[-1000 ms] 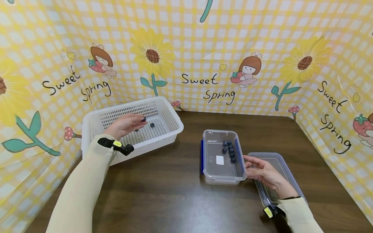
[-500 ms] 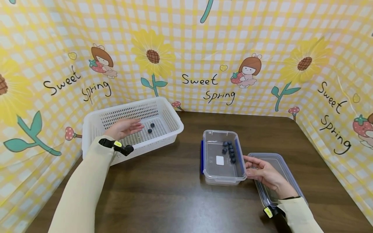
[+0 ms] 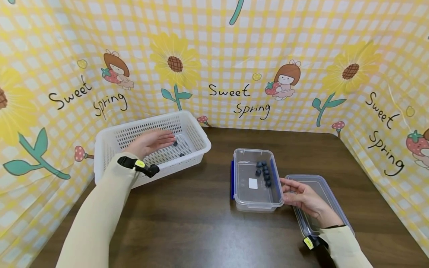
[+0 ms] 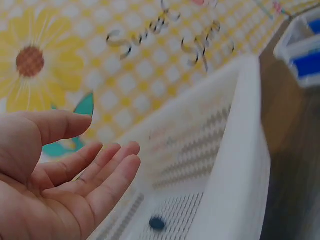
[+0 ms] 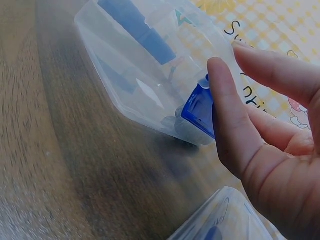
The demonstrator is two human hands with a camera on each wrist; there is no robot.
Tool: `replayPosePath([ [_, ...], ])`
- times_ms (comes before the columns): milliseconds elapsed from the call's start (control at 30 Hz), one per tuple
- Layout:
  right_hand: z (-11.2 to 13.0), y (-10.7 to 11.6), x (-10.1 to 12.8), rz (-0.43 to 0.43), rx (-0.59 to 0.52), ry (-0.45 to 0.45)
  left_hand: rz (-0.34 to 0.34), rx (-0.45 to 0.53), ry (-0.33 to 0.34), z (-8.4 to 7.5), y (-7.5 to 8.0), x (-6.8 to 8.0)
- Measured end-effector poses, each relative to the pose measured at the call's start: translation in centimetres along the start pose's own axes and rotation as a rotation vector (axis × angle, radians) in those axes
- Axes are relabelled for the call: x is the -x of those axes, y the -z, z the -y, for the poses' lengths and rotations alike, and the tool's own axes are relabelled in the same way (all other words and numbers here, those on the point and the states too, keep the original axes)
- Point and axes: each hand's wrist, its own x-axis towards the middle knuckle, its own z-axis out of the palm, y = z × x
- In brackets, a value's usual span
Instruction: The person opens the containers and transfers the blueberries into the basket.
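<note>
1. While the left hand (image 3: pixel 152 142) hangs over the white basket (image 3: pixel 187 160), its fingers reach forward, loosely bent and released, with the thumb apart; they grasp nothing that shows in the left wrist view.
2. Two dark blueberries (image 3: pixel 182 155) lie on the basket's slotted floor; one is just beyond the left fingertips, the other nearer the front wall.
3. The right hand (image 3: pixel 306 201) touches the right side of the clear container (image 3: pixel 244 173); its fingers and thumb are fairly straight, tips by the blue latch (image 5: pixel 197 107), not wrapped round the box.
4. Inside the container, more berries (image 3: pixel 266 173) sit in a small cluster toward the right wall; a white label (image 3: pixel 253 184) shows nearer the front.
5. A clear lid (image 3: pixel 318 184) lies flat on the brown table (image 3: pixel 187 223), partly under the right hand and sleeve (image 3: pixel 345 245); behind stands a yellow checked cloth (image 3: pixel 221 67) printed with sunflowers.
</note>
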Motion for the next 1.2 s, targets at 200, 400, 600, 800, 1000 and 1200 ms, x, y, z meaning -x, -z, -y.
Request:
replayPosePath([
  [200, -0.1, 0.0, 0.0, -0.018, 0.003, -0.005, 0.078, -0.028, -0.013, -0.4, -4.0, -0.4],
  [400, -0.1, 0.0, 0.1, -0.023, 0.006, -0.011, 0.201, -0.040, -0.025, -0.3, -8.0, -0.5],
  [600, -0.1, -0.1, 0.0, -0.025, 0.007, -0.008, 0.256, -0.095, -0.037, 0.4, -11.8, -0.3],
  [800, -0.2, -0.1, 0.0, -0.013, -0.011, 0.004, 0.314, -0.123, -0.022, 1.8, -15.2, -0.2],
  [1000, -0.2, 0.0, 0.0, -0.013, -0.024, 0.002, 0.359, -0.121, 0.011, 3.0, -18.0, -0.3],
  [1200, 0.0, -0.1, 0.0, -0.031, 0.000, -0.007, 0.429, -0.173, 0.040, 4.7, -20.9, -0.5],
])
